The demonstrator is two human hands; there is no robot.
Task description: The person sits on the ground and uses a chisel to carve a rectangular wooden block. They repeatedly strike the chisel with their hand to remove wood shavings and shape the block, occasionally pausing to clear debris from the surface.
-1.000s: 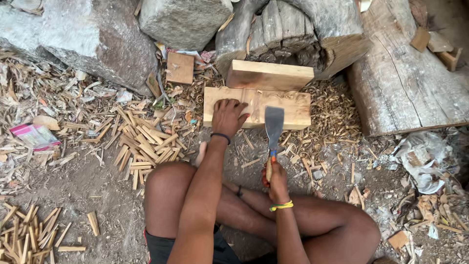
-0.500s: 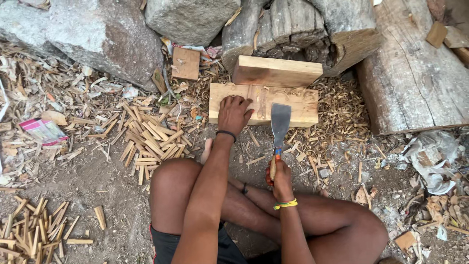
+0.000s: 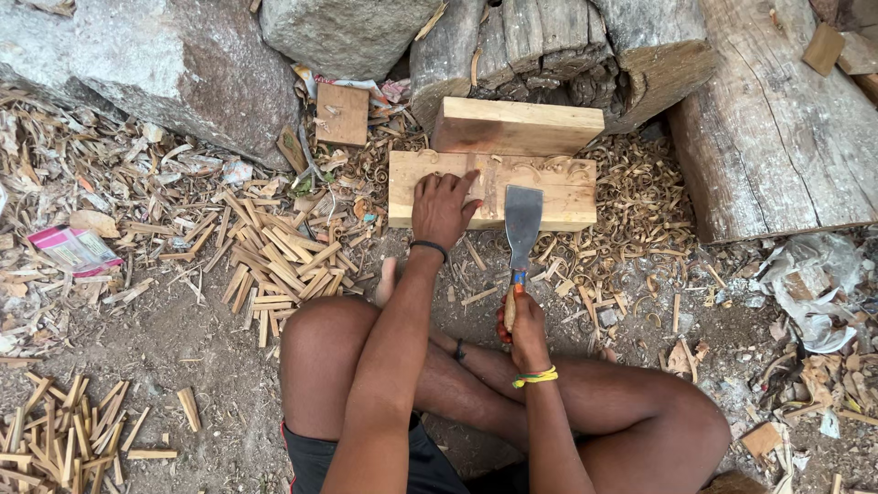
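The plank (image 3: 549, 187) lies flat on the dirt in front of the seated person, its long side across the view, with a second, thicker block (image 3: 517, 126) just behind it and touching or nearly touching its far edge. The plank looks like pale, freshly cut softwood: stiff, dry, probably light enough to slide under a push, so it wants pinning down from above rather than gripping at an end. Its top face shows shallow cuts and curled shavings along the far edge, so that edge is likely rough and splintery.

The left hand (image 3: 442, 206) lies palm-down on the plank's left half, fingers spread and pressing toward the far edge. The right hand (image 3: 524, 320) is closed around the wooden handle of a broad chisel (image 3: 522, 220), held low near the knees. The flat steel blade points away from the person and overlaps the plank's near edge, just right of the left hand. The blade will be sharp and heavy at the front; the handle is the only safe hold.

Thin curled shavings (image 3: 640, 206) spread right of the plank. Short split sticks (image 3: 274, 261) lie in a heap to the left. A boulder (image 3: 174, 64) and a log (image 3: 777, 128) ring the spot.
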